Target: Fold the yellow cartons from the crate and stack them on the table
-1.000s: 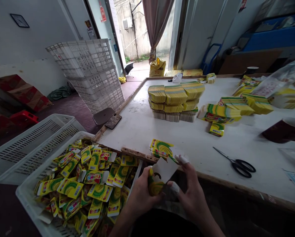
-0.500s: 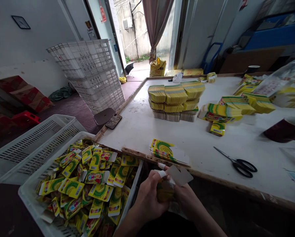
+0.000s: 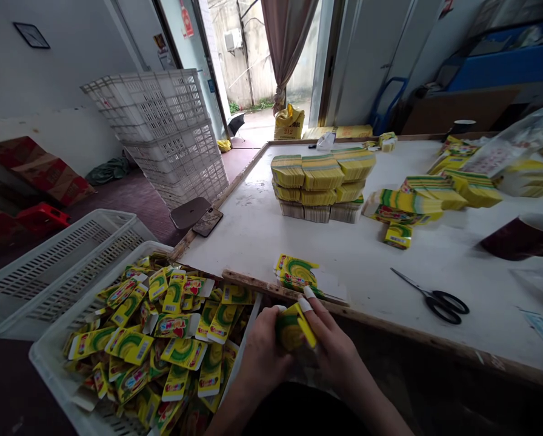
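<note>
OK, both hands are on one small carton (image 3: 293, 327), yellow-green, held just below the near edge of the table (image 3: 262, 230). The left hand (image 3: 259, 354) wraps it from the left. The right hand (image 3: 337, 351) clamps it from the right, with its taped fingertips (image 3: 305, 304) on the carton's top edge (white tape on at least two fingers). The carton looks folded into box shape and is slightly tilted.

Around it:
- A white crate (image 3: 56, 387) just left of the hands is heaped with the same cartons.
- An empty crate (image 3: 48, 272) sits beside it, further left.
- A small pile of flat cartons (image 3: 296, 271) lies on the table edge, right above the hands.
- Scissors (image 3: 435, 298) lie on the table to the right, well apart from the hands.
- Bundled stacks (image 3: 321, 181) of flat cartons stand mid-table.
- A dark mug (image 3: 521, 236) is at far right.
- A phone (image 3: 208, 221) lies at the table's left corner.
</note>
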### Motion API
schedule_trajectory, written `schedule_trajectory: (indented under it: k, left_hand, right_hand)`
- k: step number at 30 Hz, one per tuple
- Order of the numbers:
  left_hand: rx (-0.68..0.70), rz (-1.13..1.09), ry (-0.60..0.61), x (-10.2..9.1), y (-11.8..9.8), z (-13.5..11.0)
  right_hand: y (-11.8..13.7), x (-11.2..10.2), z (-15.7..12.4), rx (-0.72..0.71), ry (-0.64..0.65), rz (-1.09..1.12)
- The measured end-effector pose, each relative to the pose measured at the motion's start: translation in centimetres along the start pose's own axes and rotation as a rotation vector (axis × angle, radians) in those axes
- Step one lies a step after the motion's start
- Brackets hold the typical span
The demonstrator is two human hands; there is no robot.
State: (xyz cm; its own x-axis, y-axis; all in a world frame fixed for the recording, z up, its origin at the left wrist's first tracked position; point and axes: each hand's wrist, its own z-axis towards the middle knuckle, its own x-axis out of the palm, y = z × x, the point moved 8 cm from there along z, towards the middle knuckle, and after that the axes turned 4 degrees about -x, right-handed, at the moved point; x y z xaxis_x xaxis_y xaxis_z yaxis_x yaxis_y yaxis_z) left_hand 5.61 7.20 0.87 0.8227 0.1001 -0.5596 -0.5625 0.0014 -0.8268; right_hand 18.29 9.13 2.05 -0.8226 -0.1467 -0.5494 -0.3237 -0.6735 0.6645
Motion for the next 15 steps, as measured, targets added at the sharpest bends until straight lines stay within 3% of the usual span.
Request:
schedule_trajectory:
  k: [4,10,12,15]
  left_hand:
    - [-0.018,0.002,0.12,-0.9,-0.1,0.1]
    - [0.015,0.026,0.211,-1.1,-0.4,0.2]
    - [0.025,0.046,0.209,-0.9,-0.6,0.3]
    - [-0.01,0.019,0.167,-0.9,-0.2,0.3]
  right_hand:
    - [-0.1,1.0,0.1,0.014,0.198,-0.037]
    - [0.0,-0.5,1.1,0.113,0.437,0.112]
    - [-0.1,-0.7,1.3,0.173,0.424,0.135]
    - [-0.6,-0.3,1.4,0.243,0.288,0.19]
